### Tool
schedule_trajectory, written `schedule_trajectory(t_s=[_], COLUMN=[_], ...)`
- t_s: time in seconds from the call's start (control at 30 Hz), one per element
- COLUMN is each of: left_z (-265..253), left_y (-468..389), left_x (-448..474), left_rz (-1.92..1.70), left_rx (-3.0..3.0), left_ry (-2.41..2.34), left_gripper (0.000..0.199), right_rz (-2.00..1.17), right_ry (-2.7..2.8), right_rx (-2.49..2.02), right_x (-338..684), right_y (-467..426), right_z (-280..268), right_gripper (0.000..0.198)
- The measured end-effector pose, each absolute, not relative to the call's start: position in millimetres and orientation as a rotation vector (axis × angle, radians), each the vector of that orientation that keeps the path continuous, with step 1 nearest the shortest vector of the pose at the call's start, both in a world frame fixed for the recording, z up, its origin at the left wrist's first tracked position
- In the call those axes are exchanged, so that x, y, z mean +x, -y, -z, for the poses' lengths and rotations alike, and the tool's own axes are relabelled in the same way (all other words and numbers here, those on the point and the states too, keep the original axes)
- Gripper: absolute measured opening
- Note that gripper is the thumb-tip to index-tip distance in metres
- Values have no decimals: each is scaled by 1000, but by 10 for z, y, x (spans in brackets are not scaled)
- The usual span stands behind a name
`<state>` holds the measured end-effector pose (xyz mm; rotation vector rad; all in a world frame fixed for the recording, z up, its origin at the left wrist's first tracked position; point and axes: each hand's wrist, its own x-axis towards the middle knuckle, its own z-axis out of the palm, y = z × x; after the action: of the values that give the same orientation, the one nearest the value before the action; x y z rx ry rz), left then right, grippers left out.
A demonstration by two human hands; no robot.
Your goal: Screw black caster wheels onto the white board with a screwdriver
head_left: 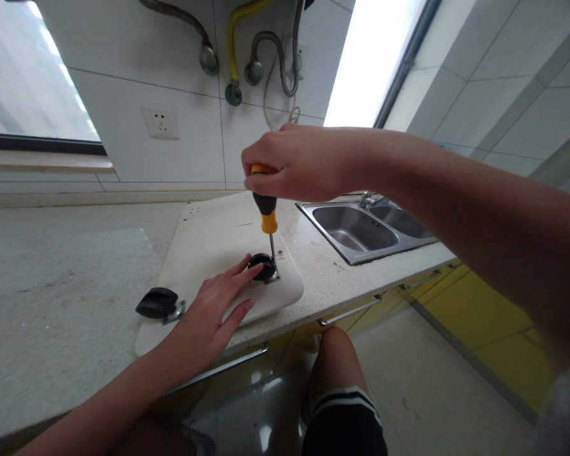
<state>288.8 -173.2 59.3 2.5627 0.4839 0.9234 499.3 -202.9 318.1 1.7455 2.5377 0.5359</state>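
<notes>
My right hand (285,161) is closed around the handle of a yellow and black screwdriver (266,206), held almost upright. Its metal shaft points down at the mounting plate of a black caster wheel (262,267) near the right end of a white board (213,237). Stretched fingers of my left hand (223,301) rest against that caster, with the thumb spread apart on the board. A second black caster (158,304) with a metal plate is at the board's near left corner. The screw under the screwdriver tip is too small to make out.
The board lies on a speckled pale countertop (66,285). To the right is a steel double sink (356,231) with a faucet (368,199). Hoses and valves (255,73) and a socket (160,122) are on the tiled wall. Yellow cabinets (475,310) with bar handles stand below.
</notes>
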Motion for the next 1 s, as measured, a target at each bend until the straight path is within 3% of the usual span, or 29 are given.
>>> schedule_trajectory(t_s=[0.13,0.27,0.4,0.57,0.7,0.87,1.0], left_z=[-601,-600,-593,-580,-573,-572,-573], left_y=[1735,1722,1711,1713,1713,1710,1716], left_x=[2887,2884,2885,2888,2890,2889,2893], left_rz=[-914,-936,-945,-947,-945,-951,-947], left_rx=[2558,2562,2568,2575,2560,2546,2539], left_ry=[-484,-457,-457,-454,-457,-453,-449], left_gripper=[54,54,53,54,53,51,50], right_rz=[-659,-389,-609,-454,-632,-418,-539], right_ry=[-2396,-2381,-2366,-2338,-2371,-2413,-2296], right_rx=[1823,1664,1709,1646,1703,1611,1707], right_x=[4982,4980,4997,4983,4913,4807,4749], right_y=[1885,1797,1769,1795,1850,1911,1926], right_z=[-3235,-3270,-3281,-3323,-3311,-3313,-3333], right_gripper=[54,31,55,43,57,32,53])
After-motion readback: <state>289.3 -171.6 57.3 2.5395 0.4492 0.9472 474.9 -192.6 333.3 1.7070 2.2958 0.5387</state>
